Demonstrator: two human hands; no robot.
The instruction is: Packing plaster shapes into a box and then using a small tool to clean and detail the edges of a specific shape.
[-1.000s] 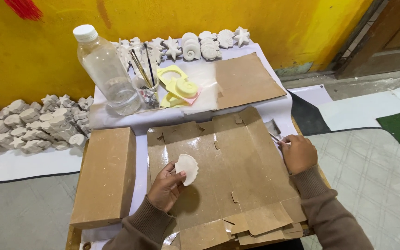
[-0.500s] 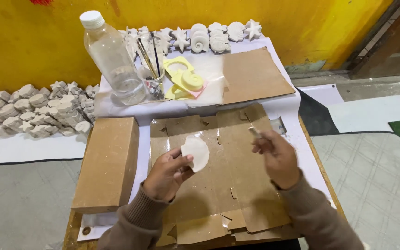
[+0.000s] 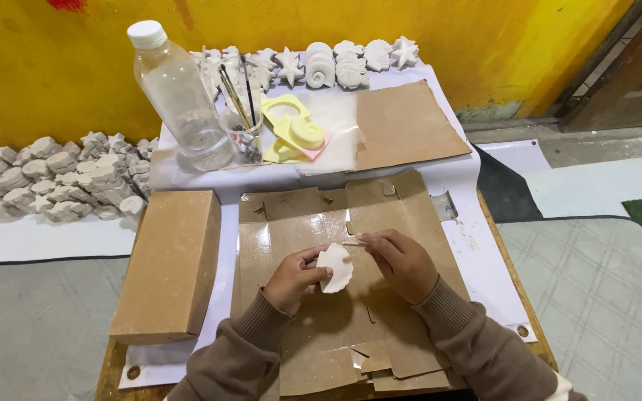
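— Where the flattened brown cardboard sheet (image 3: pixel 380 312) covers the middle of the table, what are the hands doing?

— The left hand (image 3: pixel 291 278) grips a white plaster shell piece (image 3: pixel 335 267), fingers closed around its left edge, holding it just above the cardboard. It is fan-shaped, matte and chalky, with faint ribs. The right hand (image 3: pixel 404 261) pinches a thin stick-like tool (image 3: pixel 356 243), its tip at the upper edge of the shell.

— What is that tool?

— Too slim and small to tell whether it is a brush or a pick. Most of it is hidden inside the fingers.

— And around them?

— A plain closed cardboard box (image 3: pixel 169 263), smooth and rectangular, lies just left of the sheet. Behind it stands a clear plastic bottle (image 3: pixel 180 93) with a white cap, beside a small clear cup (image 3: pixel 243 134) holding brushes. Soft yellow moulds (image 3: pixel 295 134) rest on a translucent plastic film, with another flat cardboard piece (image 3: pixel 406 122) to their right. White castings of stars and shells (image 3: pixel 336 63) line the yellow wall (image 3: pixel 484 37); a rougher heap of castings (image 3: pixel 46 178) lies on the left.

— Anything cut off?

— Both brown knitted sleeves run out at the bottom edge, and the heap runs out at the left edge.
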